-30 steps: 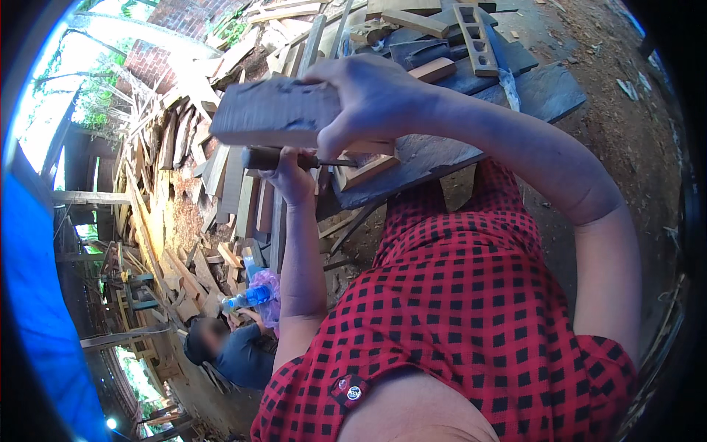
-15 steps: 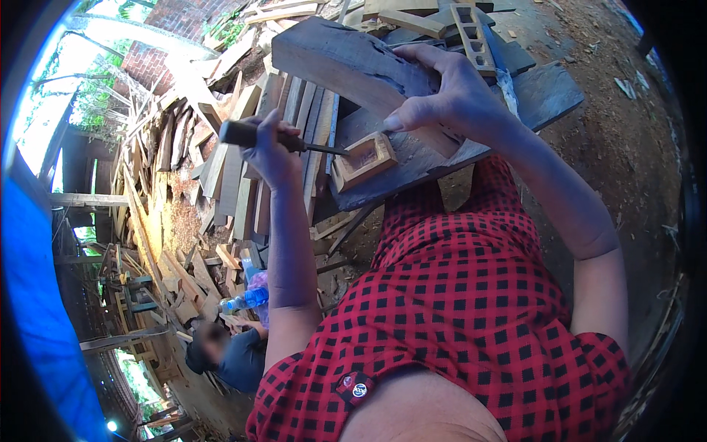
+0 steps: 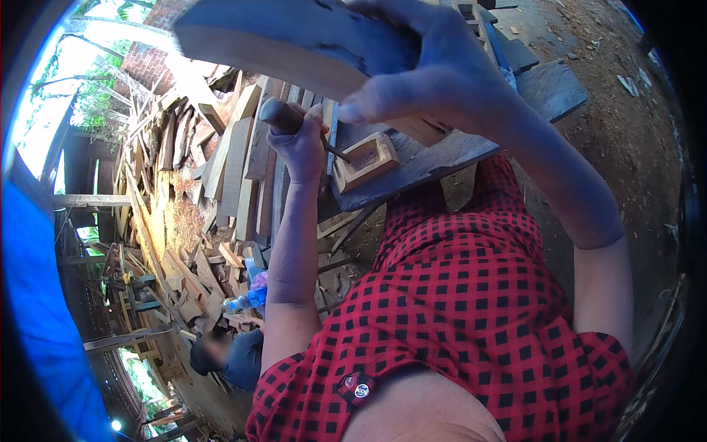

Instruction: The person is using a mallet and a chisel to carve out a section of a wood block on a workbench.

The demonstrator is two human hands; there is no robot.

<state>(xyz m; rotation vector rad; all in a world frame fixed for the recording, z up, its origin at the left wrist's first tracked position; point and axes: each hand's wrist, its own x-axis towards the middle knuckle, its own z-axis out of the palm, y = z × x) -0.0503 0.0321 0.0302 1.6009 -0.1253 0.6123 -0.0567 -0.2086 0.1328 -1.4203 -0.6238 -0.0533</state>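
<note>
My left hand (image 3: 304, 151) is closed round the handle of a chisel (image 3: 280, 116). Its thin blade slants down to the right, and the tip is inside the hollow of a small rectangular wooden block (image 3: 366, 163). That block lies on a dark, thick plank (image 3: 434, 163). Above it, my right hand (image 3: 442, 74) grips a large, heavy piece of wood (image 3: 280, 48), fingers over the top and thumb on the near side. The large piece is raised over the chisel, apart from its handle end, and slightly blurred.
Stacked boards (image 3: 239, 173) lie left of the plank, with scrap wood beyond. At the back right is a wooden piece with several square openings (image 3: 469, 15). Another person (image 3: 239, 359) is low at the left, near a plastic bottle (image 3: 247, 300). Chips litter the ground.
My right hand has lifted the large wood piece up and to the left. The chisel handle has swung right and more upright, its tip still in the block's hollow.
</note>
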